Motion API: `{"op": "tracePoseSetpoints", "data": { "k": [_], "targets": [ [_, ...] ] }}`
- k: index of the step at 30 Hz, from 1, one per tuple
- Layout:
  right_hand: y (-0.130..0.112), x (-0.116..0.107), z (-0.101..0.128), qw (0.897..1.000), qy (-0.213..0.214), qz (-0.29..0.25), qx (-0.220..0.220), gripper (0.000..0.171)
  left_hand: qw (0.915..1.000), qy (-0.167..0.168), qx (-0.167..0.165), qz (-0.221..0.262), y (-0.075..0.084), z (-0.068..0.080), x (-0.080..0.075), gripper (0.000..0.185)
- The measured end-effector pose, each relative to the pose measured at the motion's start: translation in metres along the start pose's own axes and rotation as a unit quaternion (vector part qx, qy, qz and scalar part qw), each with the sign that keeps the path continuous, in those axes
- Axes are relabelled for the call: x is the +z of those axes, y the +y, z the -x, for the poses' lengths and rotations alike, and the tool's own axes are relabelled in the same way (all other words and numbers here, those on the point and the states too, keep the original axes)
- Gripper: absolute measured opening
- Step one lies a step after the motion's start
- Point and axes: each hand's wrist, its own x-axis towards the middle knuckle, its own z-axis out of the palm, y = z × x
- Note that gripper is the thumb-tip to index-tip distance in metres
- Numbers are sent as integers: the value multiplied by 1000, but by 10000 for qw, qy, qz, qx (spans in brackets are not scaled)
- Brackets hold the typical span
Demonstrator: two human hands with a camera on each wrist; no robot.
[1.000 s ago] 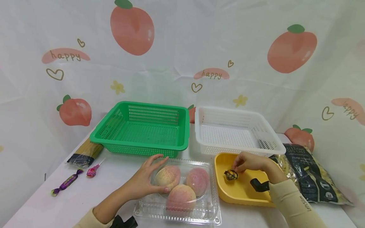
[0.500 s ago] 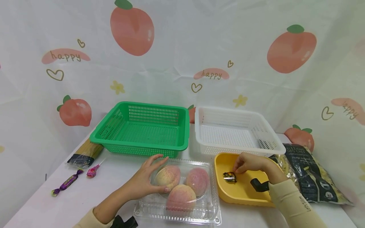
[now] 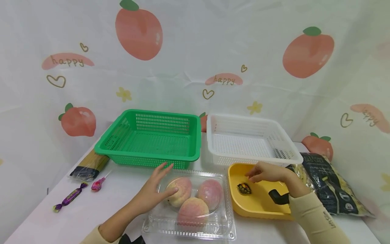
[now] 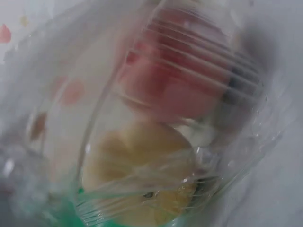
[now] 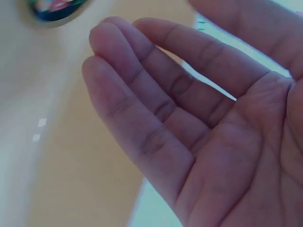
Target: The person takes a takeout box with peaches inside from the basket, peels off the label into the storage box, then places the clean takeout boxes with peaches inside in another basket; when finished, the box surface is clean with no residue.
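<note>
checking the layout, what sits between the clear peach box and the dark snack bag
The yellow tray lies there, a small wrapped candy in it under the right hand; head view.

The person's left hand [image 3: 153,194] reaches forward from a bare forearm, palm down, fingers straight and slightly spread. The right hand [image 3: 265,172] extends from a cream sleeve with a black strap at the wrist, its fingers [image 5: 142,109] loosely bent and held together, gripping nothing.

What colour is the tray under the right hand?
Yellow; the tray beneath the right hand shows best in the head view.
</note>
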Motion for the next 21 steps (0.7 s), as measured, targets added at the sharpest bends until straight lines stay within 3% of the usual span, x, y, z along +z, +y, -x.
{"op": "tracePoseSetpoints", "data": {
  "k": [7,14,17,21],
  "targets": [
    [-32,-13,2,9997,-80,72,-222,42,9930,-300,-638,950,3,9,-4,79],
    [-62,-28,-11,9984,-126,192,-514,41,9847,-344,-900,1452,1,22,-2,87],
    [-75,-34,-23,9980,-68,266,-566,42,9752,-326,-1149,1862,0,24,0,89],
    [-89,-41,-43,9978,1,59,-654,44,9517,-265,-1480,2677,-4,24,1,89]
  ]
}}
